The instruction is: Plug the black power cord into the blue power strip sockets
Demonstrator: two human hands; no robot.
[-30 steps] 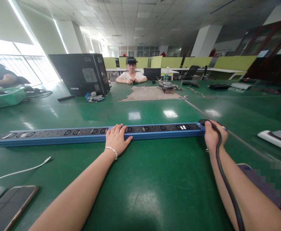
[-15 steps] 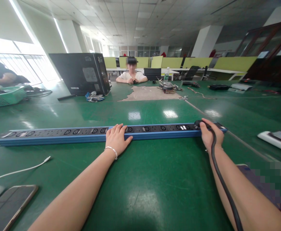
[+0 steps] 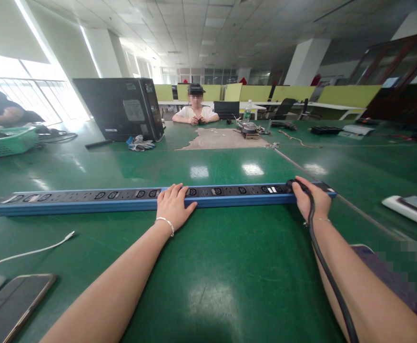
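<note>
A long blue-and-black power strip (image 3: pixel 229 199) with rows of sockets lies across the green table in front of me. My left hand (image 3: pixel 174 205) spans it near the middle, fingers over the top to the far edge and thumb along the front side. At the strip's right end, my right hand (image 3: pixel 311 197) is closed around a black plug (image 3: pixel 290 185) with a thick power cord (image 3: pixel 324 262) that trails back along my forearm. The plug is at the socket face; my fingers partly cover it, and I cannot tell how deep it sits.
Near me are a phone (image 3: pixel 18 305) and a white cable (image 3: pixel 33 252) at left, and a white device (image 3: pixel 408 209) at right. Further off stand a black computer case (image 3: pixel 118 109), gloves (image 3: pixel 140 143), a green basket (image 3: pixel 8 143) and a seated person (image 3: pixel 196 112).
My right hand, with the plug, has shifted slightly left, and the cord has swung a little left with it. The left hand and the power strip stay in place.
</note>
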